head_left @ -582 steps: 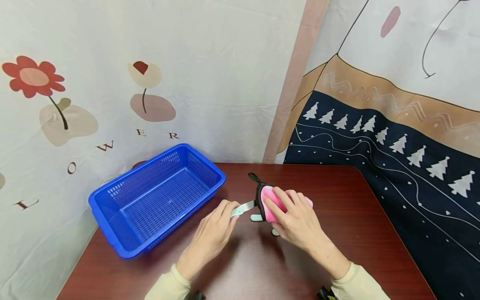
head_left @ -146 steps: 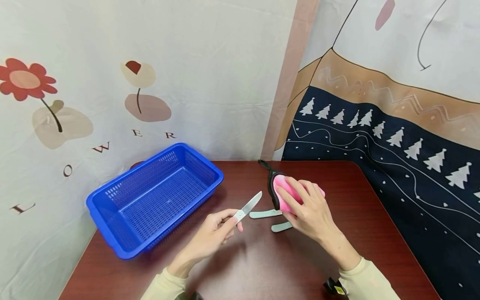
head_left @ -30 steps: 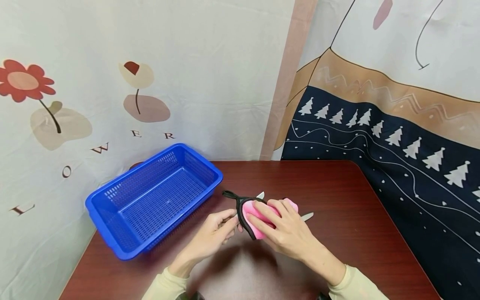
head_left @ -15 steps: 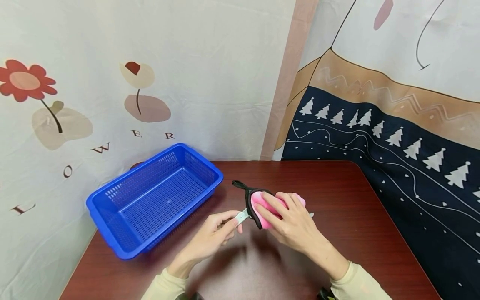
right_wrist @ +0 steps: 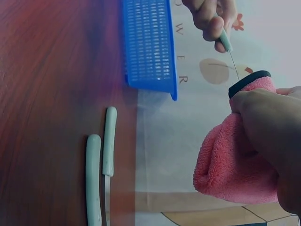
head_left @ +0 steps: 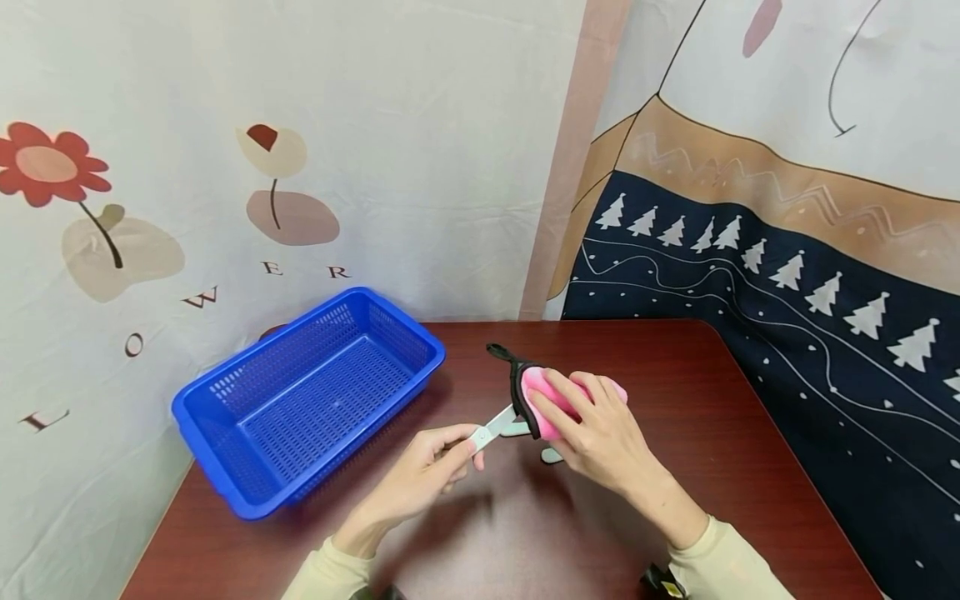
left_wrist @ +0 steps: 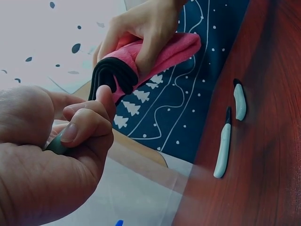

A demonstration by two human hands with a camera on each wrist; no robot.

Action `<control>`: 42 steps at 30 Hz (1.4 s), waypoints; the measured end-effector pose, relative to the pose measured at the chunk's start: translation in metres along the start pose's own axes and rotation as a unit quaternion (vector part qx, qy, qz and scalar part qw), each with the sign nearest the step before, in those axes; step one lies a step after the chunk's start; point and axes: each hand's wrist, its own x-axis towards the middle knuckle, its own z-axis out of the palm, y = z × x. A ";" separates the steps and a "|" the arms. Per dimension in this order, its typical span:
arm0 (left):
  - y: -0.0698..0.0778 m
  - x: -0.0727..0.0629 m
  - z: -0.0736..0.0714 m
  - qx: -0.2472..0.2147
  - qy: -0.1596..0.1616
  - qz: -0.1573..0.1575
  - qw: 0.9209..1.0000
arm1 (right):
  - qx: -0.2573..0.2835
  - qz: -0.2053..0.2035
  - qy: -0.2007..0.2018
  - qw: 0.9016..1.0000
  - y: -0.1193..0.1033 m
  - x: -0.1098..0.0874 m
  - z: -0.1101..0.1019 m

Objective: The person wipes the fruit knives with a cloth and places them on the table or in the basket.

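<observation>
My left hand (head_left: 420,475) pinches the pale green handle of a knife (head_left: 482,436), its blade pointing up and right. The blade's far part is hidden in a folded pink cloth (head_left: 534,385) with black trim and a black hanging loop. My right hand (head_left: 603,437) grips this cloth from above, fingers spread across it. In the right wrist view the thin blade runs into the cloth's black edge. Below the hands a second knife (right_wrist: 109,141) with a pale green handle lies on the table, alongside another pale green handle (right_wrist: 93,179).
A blue perforated plastic basket (head_left: 315,417) stands at the left of the dark red wooden table (head_left: 645,350). Behind the table hangs a pale printed cloth (head_left: 420,167), and a navy one with white trees (head_left: 712,275) hangs at the right.
My right hand has slid the cloth up and right, away from my left hand, uncovering the knife's handle and lower blade. The handles on the table show again. My left hand stays nearly still.
</observation>
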 end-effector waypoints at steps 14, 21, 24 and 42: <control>-0.001 -0.006 -0.002 0.010 0.006 -0.004 1.000 | 0.001 0.051 -0.017 0.999 0.014 -0.009 -0.005; 0.001 -0.013 -0.006 0.040 0.025 0.006 0.999 | 0.003 0.061 -0.018 0.998 0.015 -0.017 -0.006; 0.006 -0.018 -0.009 0.070 0.042 0.000 0.997 | 0.006 0.067 -0.020 0.998 0.015 -0.020 -0.006; 0.037 -0.044 -0.053 0.269 0.165 0.042 0.948 | 0.014 0.091 -0.016 0.996 0.015 -0.029 -0.008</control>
